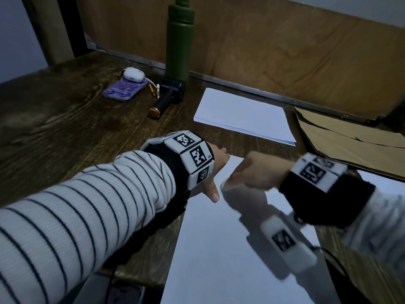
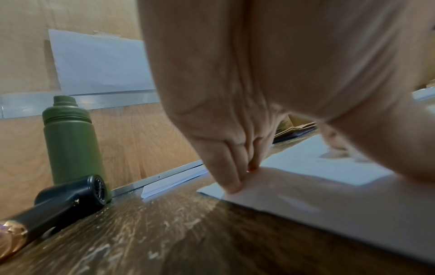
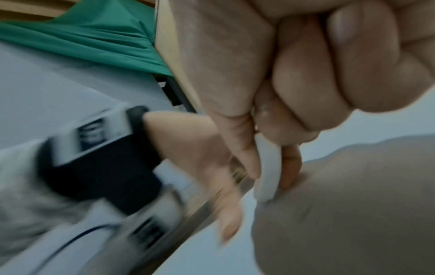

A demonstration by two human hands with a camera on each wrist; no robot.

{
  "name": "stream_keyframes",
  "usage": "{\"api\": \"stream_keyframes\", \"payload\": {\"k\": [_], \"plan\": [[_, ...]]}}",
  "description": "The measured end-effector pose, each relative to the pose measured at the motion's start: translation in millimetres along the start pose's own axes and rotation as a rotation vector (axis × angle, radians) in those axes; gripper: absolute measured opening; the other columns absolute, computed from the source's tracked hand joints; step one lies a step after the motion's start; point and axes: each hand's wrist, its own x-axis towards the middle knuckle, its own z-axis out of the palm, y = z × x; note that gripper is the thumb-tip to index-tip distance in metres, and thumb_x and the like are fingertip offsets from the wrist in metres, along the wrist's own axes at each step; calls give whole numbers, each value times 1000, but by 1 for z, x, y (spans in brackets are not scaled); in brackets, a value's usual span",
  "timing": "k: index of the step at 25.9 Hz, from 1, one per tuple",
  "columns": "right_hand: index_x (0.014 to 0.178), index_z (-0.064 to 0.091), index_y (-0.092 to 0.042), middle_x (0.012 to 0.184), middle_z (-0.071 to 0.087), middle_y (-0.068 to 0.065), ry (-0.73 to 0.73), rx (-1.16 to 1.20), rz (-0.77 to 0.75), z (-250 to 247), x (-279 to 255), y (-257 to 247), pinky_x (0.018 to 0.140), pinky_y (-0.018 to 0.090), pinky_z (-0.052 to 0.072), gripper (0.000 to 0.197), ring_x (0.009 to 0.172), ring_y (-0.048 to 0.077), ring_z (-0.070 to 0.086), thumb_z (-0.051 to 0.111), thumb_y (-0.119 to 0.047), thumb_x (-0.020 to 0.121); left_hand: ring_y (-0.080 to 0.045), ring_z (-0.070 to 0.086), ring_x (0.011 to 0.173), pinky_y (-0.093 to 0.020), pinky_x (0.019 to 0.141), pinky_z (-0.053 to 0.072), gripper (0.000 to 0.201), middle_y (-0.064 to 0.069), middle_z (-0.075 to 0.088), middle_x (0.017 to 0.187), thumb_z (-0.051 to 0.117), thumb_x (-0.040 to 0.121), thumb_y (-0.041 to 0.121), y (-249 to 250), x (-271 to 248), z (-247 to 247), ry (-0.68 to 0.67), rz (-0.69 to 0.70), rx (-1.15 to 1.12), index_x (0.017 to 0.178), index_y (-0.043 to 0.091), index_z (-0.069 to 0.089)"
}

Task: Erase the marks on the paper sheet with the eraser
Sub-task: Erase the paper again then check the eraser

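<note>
A white paper sheet (image 1: 219,238) lies on the dark wooden table in front of me. My left hand (image 1: 215,170) presses down on its far left corner with straight fingers (image 2: 229,178), thumb spread toward me. My right hand (image 1: 247,174) is curled into a fist and pinches a white eraser (image 3: 268,167) between thumb and forefinger, its lower end touching the paper (image 3: 212,260) just right of the left thumb. The right hand is motion-blurred. No marks show on the sheet.
A stack of white paper (image 1: 243,117) lies behind the sheet. Brown cardboard (image 1: 350,139) sits at the right. At the back left stand a green bottle (image 1: 179,38), a black handheld fan (image 1: 168,95), a purple phone (image 1: 125,88) and a white earbud case (image 1: 133,73).
</note>
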Motion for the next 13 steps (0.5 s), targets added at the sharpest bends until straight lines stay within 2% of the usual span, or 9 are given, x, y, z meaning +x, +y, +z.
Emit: {"api": "stream_keyframes", "payload": {"k": [1, 3, 6, 8, 11, 13], "plan": [[68, 59, -5, 54, 45, 2, 74, 24, 54, -8, 7, 1, 47, 24, 32, 34, 47, 15, 38, 67, -35, 82, -29, 31, 140, -38, 107, 32, 107, -5, 5, 160, 72, 70, 57, 0, 0, 0, -3, -7, 4, 150, 13, 15], [64, 53, -4, 55, 44, 4, 169, 91, 101, -15, 13, 1, 46, 24, 31, 36, 47, 18, 39, 69, -31, 80, -29, 27, 141, -40, 109, 30, 110, -4, 2, 160, 72, 70, 57, 1, 0, 0, -7, -2, -1, 151, 15, 11], [69, 55, -5, 55, 44, 2, 6, 23, -34, 7, -1, -8, 46, 22, 33, 28, 47, 15, 39, 64, -28, 83, -28, 26, 142, -38, 110, 29, 107, -5, 5, 160, 74, 71, 54, 1, -1, -1, -8, 2, -1, 151, 18, 12], [74, 60, -8, 56, 46, 1, -60, -4, -58, 11, -7, -5, 47, 22, 32, 24, 47, 14, 39, 65, -30, 83, -27, 29, 140, -36, 108, 31, 105, -5, 8, 160, 75, 70, 52, 3, -2, -1, 1, 5, -3, 150, 18, 15], [73, 61, -5, 60, 49, 5, 113, 39, 75, -11, 10, 4, 46, 23, 32, 29, 48, 17, 41, 67, -32, 82, -28, 29, 141, -39, 109, 31, 110, -3, 3, 160, 73, 69, 57, 4, -3, -1, -26, -16, 10, 151, 15, 12], [73, 59, -5, 58, 47, 4, 169, 57, 74, -9, 10, 3, 45, 24, 31, 28, 50, 16, 41, 68, -30, 82, -30, 33, 138, -41, 107, 34, 109, -5, 9, 160, 73, 68, 58, 4, -2, -2, -28, -15, 20, 149, 13, 16]]}}
